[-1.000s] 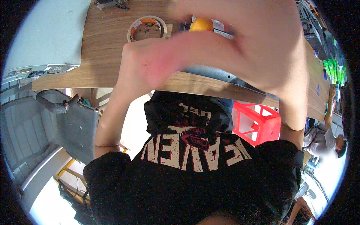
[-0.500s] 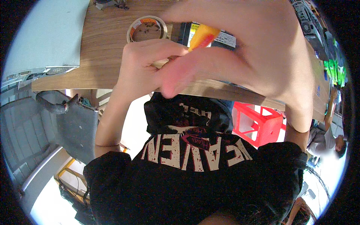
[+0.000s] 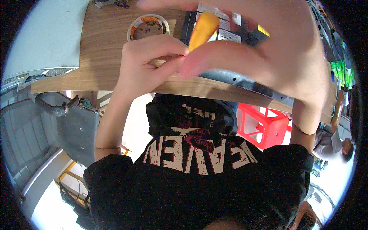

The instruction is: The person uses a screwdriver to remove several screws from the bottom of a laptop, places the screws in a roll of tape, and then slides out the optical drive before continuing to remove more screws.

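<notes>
Orange handle (image 3: 203, 25) at twelve o'clock, brown wood-grain table (image 3: 103, 46), tape roll (image 3: 148, 27) with orange rim at eleven, red plastic stool (image 3: 264, 124) at three, black shirt (image 3: 199, 168) with cream and red print at six, grey cabinet (image 3: 73, 130) at nine.

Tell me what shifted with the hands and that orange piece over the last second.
The orange piece went from a small bit peeking above the right hand to a long tapered shape standing clear between both hands. The left hand came out from behind the right and now pinches near its lower end. The round tin, wooden table and red stool stayed put.
</notes>
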Tool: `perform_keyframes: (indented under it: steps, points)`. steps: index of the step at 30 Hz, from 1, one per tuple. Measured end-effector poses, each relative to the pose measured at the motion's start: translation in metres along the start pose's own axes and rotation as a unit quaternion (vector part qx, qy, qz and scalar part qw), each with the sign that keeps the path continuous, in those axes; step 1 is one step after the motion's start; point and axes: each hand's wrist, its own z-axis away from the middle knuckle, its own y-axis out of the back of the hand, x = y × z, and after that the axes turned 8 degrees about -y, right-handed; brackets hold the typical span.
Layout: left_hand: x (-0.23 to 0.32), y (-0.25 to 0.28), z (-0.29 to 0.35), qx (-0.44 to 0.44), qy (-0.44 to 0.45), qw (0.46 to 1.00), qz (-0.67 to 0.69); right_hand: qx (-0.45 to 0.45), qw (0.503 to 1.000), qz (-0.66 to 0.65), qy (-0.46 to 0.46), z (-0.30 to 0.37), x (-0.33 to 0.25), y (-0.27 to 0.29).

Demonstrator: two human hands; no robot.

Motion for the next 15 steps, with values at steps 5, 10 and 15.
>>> perform_keyframes:
  steps: [5,10,15]
  points:
    - [-0.001,-0.002,-0.002,-0.016,-0.024,1.0,0.011,0.018,1.0,0.011,-0.011,0.007,-0.002,0.008]
    - [-0.003,0.004,-0.002,-0.027,-0.077,0.997,-0.006,0.014,1.0,-0.013,-0.006,0.008,-0.002,0.001]
    - [-0.002,0.014,0.0,-0.052,-0.049,0.997,-0.017,-0.042,0.988,-0.139,-0.044,0.011,0.004,-0.007]
